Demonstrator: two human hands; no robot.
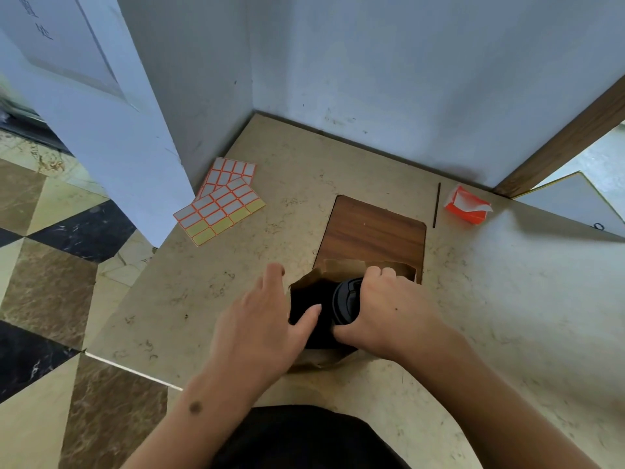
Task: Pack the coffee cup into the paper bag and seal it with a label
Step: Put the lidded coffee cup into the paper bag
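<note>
Head view, lower centre of frame: the right hand [389, 309] has its grip clenched round the coffee cup [345, 301], lowering it into the paper bag [341, 267] on the bench [507, 299]. The left hand [260, 319], grip released, steadies the bag's mouth. Packing is underway; next comes a label from the sheets [220, 211], upper left.

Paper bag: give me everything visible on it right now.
The paper bag is brown kraft-looking paper, standing upright on the beige table, its mouth open toward the camera with uneven, crumpled edges. The inside is dark. A black-lidded coffee cup sits in the opening, gripped by the right hand. The left hand rests at the near-left rim, thumb over the opening. Behind it lies a wooden board, partly covered by the bag's far edge.
</note>
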